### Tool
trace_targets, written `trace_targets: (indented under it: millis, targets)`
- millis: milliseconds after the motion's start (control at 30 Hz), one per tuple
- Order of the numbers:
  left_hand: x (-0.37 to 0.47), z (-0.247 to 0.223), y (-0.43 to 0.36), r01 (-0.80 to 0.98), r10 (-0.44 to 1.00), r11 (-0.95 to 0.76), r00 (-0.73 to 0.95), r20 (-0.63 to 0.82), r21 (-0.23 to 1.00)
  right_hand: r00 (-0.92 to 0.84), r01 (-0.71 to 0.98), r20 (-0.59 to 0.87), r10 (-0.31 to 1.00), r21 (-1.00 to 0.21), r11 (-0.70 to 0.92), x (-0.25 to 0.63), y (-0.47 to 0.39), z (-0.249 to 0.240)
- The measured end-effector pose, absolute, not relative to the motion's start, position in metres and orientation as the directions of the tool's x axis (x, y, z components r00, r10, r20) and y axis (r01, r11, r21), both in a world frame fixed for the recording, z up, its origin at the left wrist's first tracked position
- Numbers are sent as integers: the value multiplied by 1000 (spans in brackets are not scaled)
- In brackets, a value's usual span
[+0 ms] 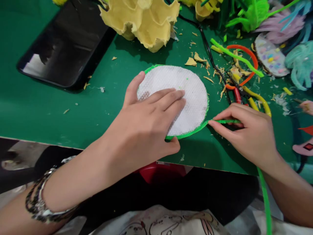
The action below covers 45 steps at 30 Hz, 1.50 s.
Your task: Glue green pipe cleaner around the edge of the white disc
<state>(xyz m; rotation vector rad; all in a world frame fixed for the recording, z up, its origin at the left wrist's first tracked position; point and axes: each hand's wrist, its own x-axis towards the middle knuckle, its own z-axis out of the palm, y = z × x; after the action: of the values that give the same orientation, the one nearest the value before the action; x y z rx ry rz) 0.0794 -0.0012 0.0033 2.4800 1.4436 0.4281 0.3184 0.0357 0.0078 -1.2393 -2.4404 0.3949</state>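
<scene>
A round white textured disc [193, 94] lies on the green tabletop, close to its front edge. Green pipe cleaner [189, 133] runs along the disc's rim, seen at the top left, right and bottom. My left hand [151, 117] rests flat on the disc with its fingers spread, covering the lower left part. At the disc's lower right, my right hand [246, 130] pinches the pipe cleaner between thumb and forefinger, beside the rim. The loose length passes behind that hand and hangs down past the table edge.
A black phone [66, 42] lies at the upper left, beside a yellow egg-carton piece [144, 19]. Right of the disc are yellow-handled pliers [262, 99], a black cable [207, 45], an orange pipe cleaner [254, 60] and yellow scraps. Fuzzy bundles [302, 62] crowd the upper right.
</scene>
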Motion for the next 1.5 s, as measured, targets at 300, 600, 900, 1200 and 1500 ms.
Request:
trace_targets:
  millis: [300, 600, 900, 1200, 1500]
  targets:
    - [79, 4, -1, 805, 870, -493, 469, 153, 331, -560, 721, 224, 797, -341, 603, 314, 38, 7]
    - [79, 4, 0, 806, 869, -493, 471, 149, 326, -578, 687, 183, 795, -417, 595, 319, 45, 7]
    - [79, 4, -1, 809, 875, -484, 461, 149, 335, -552, 718, 161, 818, -406, 565, 323, 50, 6]
    - [79, 1, 0, 805, 872, -490, 461, 168, 334, -481, 764, 158, 862, -407, 501, 315, 48, 8]
    - [79, 3, 0, 800, 869, -495, 464, 174, 339, -428, 798, 146, 892, -402, 449, 314, 48, 7]
